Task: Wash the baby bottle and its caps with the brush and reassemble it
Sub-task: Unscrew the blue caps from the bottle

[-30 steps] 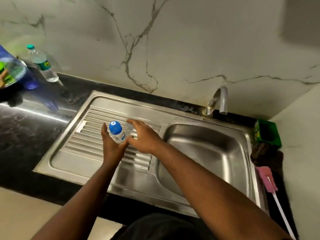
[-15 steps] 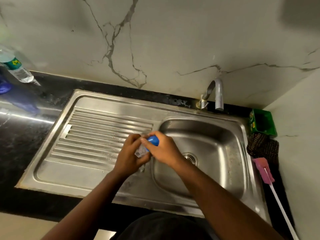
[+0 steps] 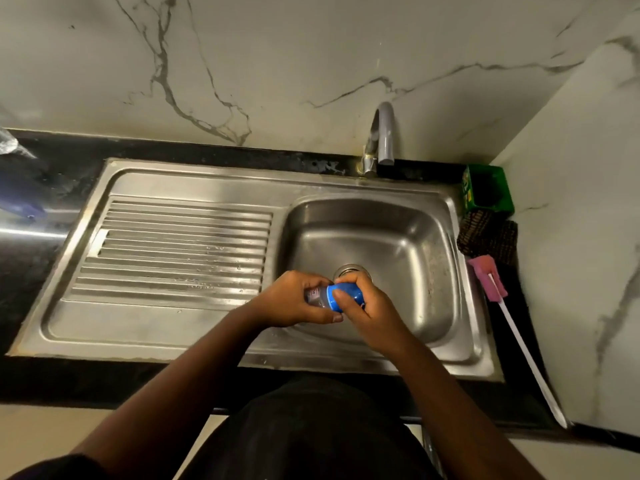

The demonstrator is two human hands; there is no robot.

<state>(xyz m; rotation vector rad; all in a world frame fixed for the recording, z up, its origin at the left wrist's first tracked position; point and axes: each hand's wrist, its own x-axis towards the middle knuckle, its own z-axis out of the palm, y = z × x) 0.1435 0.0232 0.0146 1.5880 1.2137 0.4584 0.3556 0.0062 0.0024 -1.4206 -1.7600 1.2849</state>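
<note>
A small clear baby bottle (image 3: 317,295) with a blue cap (image 3: 341,297) lies sideways between my hands, over the front left part of the steel sink basin (image 3: 408,244). My left hand (image 3: 294,303) grips the clear body. Around the blue cap my right hand (image 3: 367,311) is closed. The brush (image 3: 488,277), with a pink sponge head and a long white handle, lies on the black counter to the right of the sink, apart from both hands.
A grey tap (image 3: 382,133) stands behind the basin. The ribbed drainboard (image 3: 173,251) is to the left. A green box (image 3: 486,192) and a dark scrub pad (image 3: 488,237) sit in the right corner against the wall.
Both hands have carried the bottle from the drainboard to the right, over the basin. It went from upright to lying sideways, and my right hand has closed on the blue cap.
</note>
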